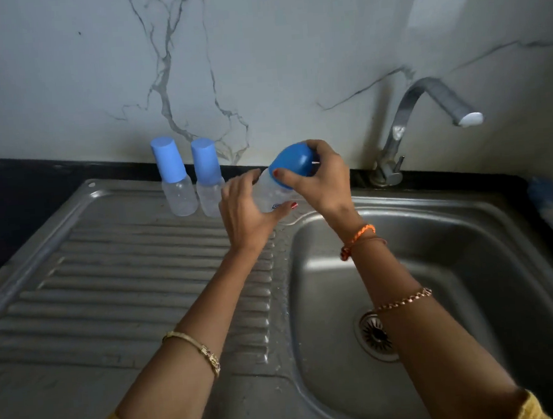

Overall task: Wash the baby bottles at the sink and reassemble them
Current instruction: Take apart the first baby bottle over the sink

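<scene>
Left hand (246, 211) grips clear bottle (272, 193) over drainer edge, 12 o'clock of basin (436, 263); right hand (318, 177) curled round blue cap (293, 164). Risk — wet plastic slips, bottle drops into basin.

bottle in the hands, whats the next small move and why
Probably twist the blue cap off. The left hand grips the clear bottle by its body and the right hand is curled round the cap, which is on. The bottle is tilted over the sink's edge, and no water runs from the tap, so washing seems not yet begun.
</scene>
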A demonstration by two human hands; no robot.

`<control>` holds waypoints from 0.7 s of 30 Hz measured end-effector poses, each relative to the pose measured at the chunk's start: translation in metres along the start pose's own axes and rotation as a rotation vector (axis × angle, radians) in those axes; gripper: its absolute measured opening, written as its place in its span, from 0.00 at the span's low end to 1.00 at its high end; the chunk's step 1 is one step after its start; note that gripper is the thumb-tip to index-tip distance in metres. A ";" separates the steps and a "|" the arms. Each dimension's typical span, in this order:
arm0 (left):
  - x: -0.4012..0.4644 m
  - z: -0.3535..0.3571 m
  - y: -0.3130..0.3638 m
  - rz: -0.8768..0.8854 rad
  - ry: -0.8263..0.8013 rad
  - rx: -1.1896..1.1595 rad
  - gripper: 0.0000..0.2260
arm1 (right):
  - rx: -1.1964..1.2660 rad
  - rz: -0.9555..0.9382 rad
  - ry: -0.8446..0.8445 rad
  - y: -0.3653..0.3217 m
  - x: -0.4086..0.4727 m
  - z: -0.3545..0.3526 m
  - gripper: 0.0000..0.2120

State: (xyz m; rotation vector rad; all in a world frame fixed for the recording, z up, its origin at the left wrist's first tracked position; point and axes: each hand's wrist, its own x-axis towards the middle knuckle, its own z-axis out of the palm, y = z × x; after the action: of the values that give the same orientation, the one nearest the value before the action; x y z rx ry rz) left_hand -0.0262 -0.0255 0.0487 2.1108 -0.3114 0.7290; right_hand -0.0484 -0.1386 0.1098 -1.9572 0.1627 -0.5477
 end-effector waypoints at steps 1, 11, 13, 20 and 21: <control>-0.002 -0.004 0.009 0.080 -0.020 0.037 0.29 | 0.032 0.023 0.004 0.001 -0.009 -0.013 0.24; -0.075 0.000 0.078 0.720 -0.228 0.455 0.21 | -0.196 0.358 -0.426 0.054 -0.095 -0.129 0.17; -0.092 0.006 0.086 0.810 -0.268 0.509 0.19 | -0.269 0.449 -0.546 0.067 -0.108 -0.137 0.13; -0.151 0.034 0.104 0.764 -0.569 0.715 0.18 | -0.459 0.447 -0.578 0.117 -0.150 -0.151 0.11; -0.152 0.040 0.107 0.696 -0.638 0.717 0.17 | -0.511 0.412 -0.530 0.120 -0.151 -0.153 0.13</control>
State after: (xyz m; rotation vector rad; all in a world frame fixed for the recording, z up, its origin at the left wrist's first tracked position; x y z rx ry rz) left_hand -0.1812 -0.1274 0.0088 2.9252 -1.3465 0.5592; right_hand -0.2351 -0.2647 0.0106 -2.3997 0.3840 0.3210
